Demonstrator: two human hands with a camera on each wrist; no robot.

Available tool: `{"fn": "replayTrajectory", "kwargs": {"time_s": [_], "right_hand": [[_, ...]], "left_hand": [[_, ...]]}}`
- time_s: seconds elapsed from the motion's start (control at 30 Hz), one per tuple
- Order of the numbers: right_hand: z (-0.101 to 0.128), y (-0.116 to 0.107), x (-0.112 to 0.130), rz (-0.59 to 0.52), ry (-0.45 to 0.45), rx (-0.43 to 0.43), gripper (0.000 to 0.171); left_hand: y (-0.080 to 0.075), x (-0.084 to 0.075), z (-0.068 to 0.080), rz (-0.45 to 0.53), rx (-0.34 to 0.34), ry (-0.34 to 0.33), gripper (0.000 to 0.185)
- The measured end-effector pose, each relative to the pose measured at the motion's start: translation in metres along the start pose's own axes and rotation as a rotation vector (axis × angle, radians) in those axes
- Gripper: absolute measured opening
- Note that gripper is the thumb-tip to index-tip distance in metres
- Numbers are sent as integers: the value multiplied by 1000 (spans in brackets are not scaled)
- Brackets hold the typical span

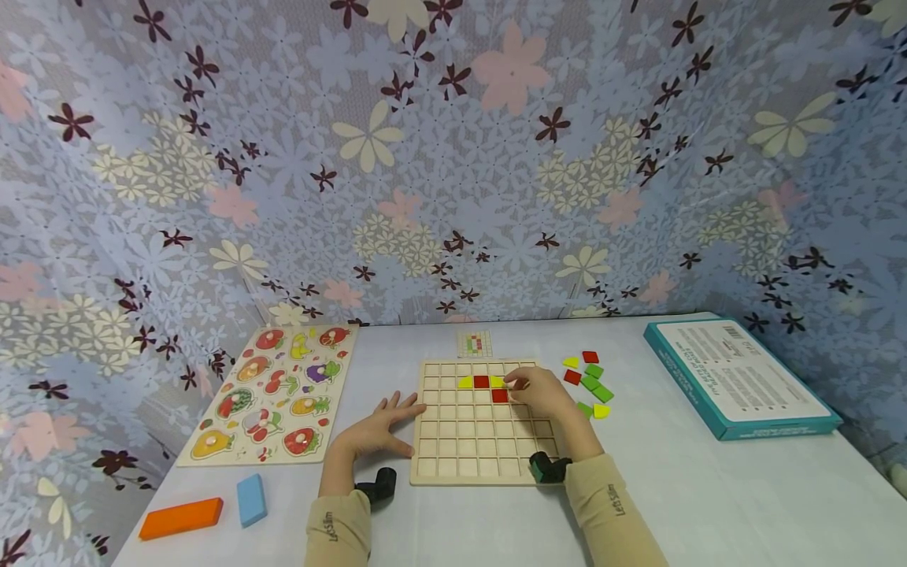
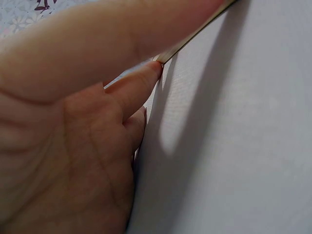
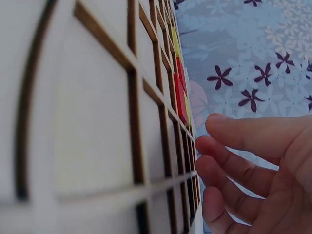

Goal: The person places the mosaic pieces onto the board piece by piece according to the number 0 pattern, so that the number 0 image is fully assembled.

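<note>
My right hand [image 1: 542, 394] covers part of the board [image 1: 482, 429], hiding whatever my fingertips touch there.

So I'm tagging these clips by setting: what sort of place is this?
Probably a tabletop play corner: a white table against floral fabric, with a wooden grid board and a fruit peg puzzle.

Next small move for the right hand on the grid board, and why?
Probably lift the right hand off the grid board and reach for a loose tile beside it: only four tiles sit in the grid, and the left hand lies flat at the board's edge.
</note>
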State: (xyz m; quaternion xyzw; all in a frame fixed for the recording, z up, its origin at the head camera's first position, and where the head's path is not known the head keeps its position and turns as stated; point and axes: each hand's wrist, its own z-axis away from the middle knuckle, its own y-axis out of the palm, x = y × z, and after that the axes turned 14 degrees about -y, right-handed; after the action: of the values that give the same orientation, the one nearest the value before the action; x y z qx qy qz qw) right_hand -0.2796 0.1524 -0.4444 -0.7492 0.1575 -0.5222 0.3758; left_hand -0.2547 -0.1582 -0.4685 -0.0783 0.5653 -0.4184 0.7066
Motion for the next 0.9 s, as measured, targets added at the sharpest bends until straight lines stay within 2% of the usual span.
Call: {"fn": "replayTrajectory", "kwargs": {"time_s": [0.27,0.6,0.9], "right_hand": [[5,-12,-7,-55,36,-51,26],[13,-25,-20,-60,91,-123,27],[18,-34,-30,-41,118,-135,28]], "left_hand": [[0,-1,1,13,0,-12,82],[0,-1,2,28,-4,-24,83],[1,-3,3,43,-4,-27,83]]}}
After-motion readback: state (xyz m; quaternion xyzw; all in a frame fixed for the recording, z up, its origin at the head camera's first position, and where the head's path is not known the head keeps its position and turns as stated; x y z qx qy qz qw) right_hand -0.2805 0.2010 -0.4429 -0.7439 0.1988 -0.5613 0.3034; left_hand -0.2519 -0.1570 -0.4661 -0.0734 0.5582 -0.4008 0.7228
